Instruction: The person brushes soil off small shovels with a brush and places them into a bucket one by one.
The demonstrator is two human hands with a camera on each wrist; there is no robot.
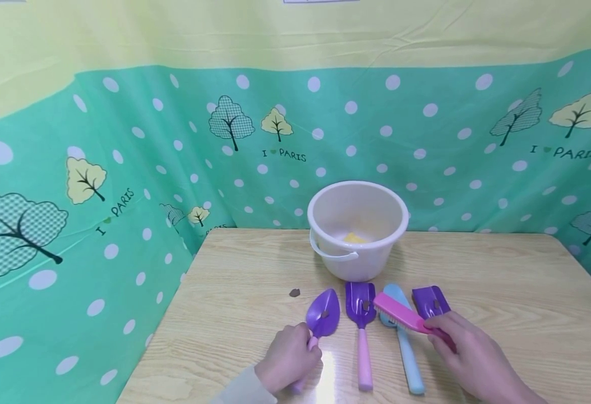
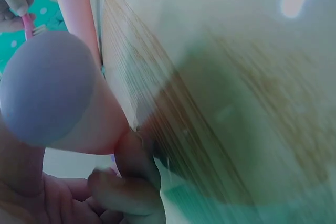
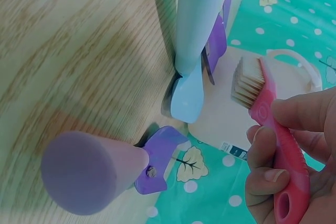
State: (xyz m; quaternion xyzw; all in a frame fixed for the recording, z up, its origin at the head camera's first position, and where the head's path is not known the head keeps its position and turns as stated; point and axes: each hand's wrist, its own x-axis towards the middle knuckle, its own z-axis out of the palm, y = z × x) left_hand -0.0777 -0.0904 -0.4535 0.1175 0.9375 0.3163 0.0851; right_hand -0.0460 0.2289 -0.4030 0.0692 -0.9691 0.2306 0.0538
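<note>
Looks early to us: brushing set up, cleaning mostly left. Left hand (image 1: 292, 354) has fingers curled round the handle of the pointed purple trowel (image 1: 330, 301), low at the surface (image 1: 245, 275). Right hand (image 1: 467, 348) is closed around the pink brush (image 1: 400, 312), bristles down above the blue spoon (image 1: 409, 359); contact we can't tell. Brown bits sit on the trowel, middle purple shovel (image 1: 360, 293) and right purple shovel (image 1: 428, 296), so we count those three as pending. One loose brown bit (image 1: 294, 293) lies left of the trowel. White bucket (image 1: 356, 266) stands behind, something yellow (image 1: 354, 238) inside.
</note>
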